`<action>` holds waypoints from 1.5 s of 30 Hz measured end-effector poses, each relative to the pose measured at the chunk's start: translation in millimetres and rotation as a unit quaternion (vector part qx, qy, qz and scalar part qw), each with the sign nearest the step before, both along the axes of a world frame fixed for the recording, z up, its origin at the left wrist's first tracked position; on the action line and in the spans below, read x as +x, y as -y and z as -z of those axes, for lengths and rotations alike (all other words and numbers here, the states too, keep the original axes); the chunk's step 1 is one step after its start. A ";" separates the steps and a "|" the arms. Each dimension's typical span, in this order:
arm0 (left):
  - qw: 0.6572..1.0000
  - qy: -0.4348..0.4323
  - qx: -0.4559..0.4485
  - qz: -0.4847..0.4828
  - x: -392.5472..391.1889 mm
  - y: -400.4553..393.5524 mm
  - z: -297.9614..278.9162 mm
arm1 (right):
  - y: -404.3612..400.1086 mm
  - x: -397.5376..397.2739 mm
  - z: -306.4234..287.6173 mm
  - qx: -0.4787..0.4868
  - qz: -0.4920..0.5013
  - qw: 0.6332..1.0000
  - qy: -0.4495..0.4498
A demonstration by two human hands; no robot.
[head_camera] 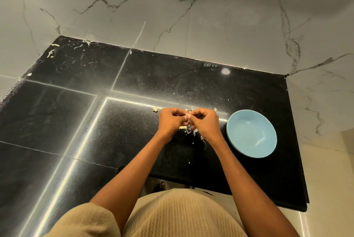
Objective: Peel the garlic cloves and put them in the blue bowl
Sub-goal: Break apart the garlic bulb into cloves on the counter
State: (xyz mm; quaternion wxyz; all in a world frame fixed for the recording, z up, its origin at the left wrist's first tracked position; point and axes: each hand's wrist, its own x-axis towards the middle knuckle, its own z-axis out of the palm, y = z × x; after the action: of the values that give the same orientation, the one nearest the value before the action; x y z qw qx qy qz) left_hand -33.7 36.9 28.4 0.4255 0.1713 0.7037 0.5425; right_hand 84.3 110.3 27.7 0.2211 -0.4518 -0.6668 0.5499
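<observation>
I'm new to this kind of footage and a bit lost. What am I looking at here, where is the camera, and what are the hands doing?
There is no machine: a person wears one wide-angle camera on the head, looking down at their own arms. The left hand and right hand meet above a glossy black stone counter, and together pinch a small pale garlic clove, apparently peeling it; each grip is curled round it. Thin papery peel scraps lie under the hands. To the right stands a round light-blue bowl, which looks empty. Behind is a grey-veined marble wall.
</observation>
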 end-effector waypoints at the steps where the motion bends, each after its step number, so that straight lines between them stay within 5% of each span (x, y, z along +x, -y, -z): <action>1: 1.000 -0.007 -0.001 -0.001 1.4 0.2 -1.1 | -0.1 0.3 0.6 -0.001 0.005 1.000 0.002; 8: 0.999 -0.052 -0.009 -0.008 5.7 -1.8 -1.7 | 0.9 0.3 5.7 -0.030 0.041 0.999 -0.013; 17: 0.998 0.042 -0.006 -0.046 1.1 -5.2 0.1 | -3.6 4.3 11.1 -0.182 0.073 0.975 -0.104; 32: 0.994 -0.020 -0.067 -0.082 -7.6 4.2 13.9 | 0.2 -0.1 30.5 0.032 -0.013 0.993 0.112; 45: 0.998 0.021 -0.061 -0.005 -6.7 2.0 5.2 | -2.2 -0.9 15.2 -0.060 -0.010 0.996 -0.062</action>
State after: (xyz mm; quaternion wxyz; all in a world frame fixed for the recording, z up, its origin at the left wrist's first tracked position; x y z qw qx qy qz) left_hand -40.3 34.9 23.1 0.4473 0.1301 0.7275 0.5037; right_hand 83.5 112.5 12.4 0.2287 -0.4224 -0.6222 0.6182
